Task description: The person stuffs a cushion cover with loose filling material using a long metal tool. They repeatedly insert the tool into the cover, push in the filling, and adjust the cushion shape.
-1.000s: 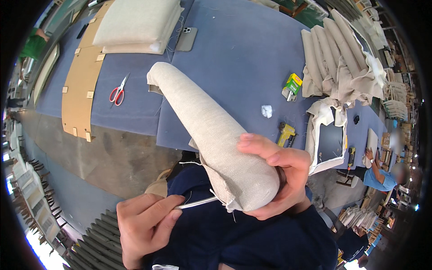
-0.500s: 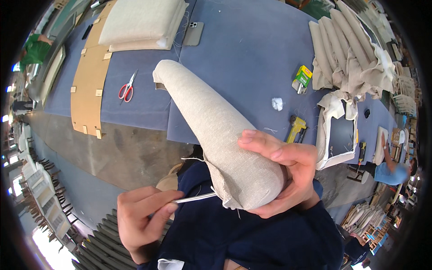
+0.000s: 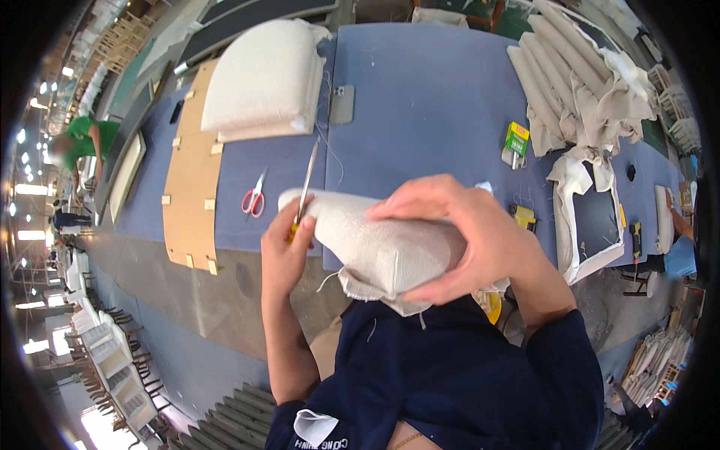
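Observation:
A padded piece covered in beige woven fabric (image 3: 375, 240) is held up in front of my chest. Around its near right end my right hand (image 3: 480, 232) is closed, thumb underneath and fingers over the top. Loose fabric edges and threads hang at the near end. My left hand (image 3: 285, 251) is by the far left end, wrapped round a screwdriver-like tool (image 3: 309, 176) with a yellow handle and a thin metal shaft pointing up and away. Part of the padded piece's left end is hidden behind the left hand.
On the blue-covered table (image 3: 420, 97) lie red-handled scissors (image 3: 253, 202), a phone (image 3: 342, 104), stacked beige cushions (image 3: 259, 82), a tan board (image 3: 191, 172), a green and yellow box (image 3: 516, 141), a yellow tool (image 3: 525, 217), a fabric-edged frame (image 3: 566, 225) and fabric-covered rolls (image 3: 555, 90).
My left hand has drawn the tool away from the loose fabric edge and lifted it to the far end, shaft now upward. The padded piece has tipped, its near end facing me more.

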A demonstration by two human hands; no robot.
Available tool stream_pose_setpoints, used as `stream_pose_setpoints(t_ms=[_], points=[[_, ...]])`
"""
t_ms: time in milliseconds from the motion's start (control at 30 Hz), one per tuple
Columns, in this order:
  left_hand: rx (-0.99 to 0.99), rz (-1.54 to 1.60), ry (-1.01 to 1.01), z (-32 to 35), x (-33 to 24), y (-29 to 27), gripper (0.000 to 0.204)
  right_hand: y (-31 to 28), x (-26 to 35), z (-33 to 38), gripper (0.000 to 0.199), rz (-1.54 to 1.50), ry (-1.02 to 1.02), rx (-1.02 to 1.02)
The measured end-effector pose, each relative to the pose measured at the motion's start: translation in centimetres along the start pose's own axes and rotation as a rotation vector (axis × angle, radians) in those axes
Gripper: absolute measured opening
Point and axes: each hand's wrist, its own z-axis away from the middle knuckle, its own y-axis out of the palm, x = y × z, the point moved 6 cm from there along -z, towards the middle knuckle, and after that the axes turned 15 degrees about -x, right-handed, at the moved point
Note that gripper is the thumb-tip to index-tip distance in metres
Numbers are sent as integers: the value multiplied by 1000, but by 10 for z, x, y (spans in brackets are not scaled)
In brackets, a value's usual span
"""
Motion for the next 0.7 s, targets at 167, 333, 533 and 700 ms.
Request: stream_pose_setpoints(t_ms=[167, 333, 533, 700], points=[[-96, -161, 241, 29, -2, -21, 41, -19, 1, 14, 81, 409, -117, -258], [-63, -98, 308, 65, -6, -21, 39, -16, -8, 36, 73, 458, -424, -458], [142, 172, -75, 53, 5, -38, 28, 11, 34, 39, 68, 309, -528, -495], [137, 161, 78, 4, -50, 0, 27, 16, 2, 52, 43, 273, -473, -552]])
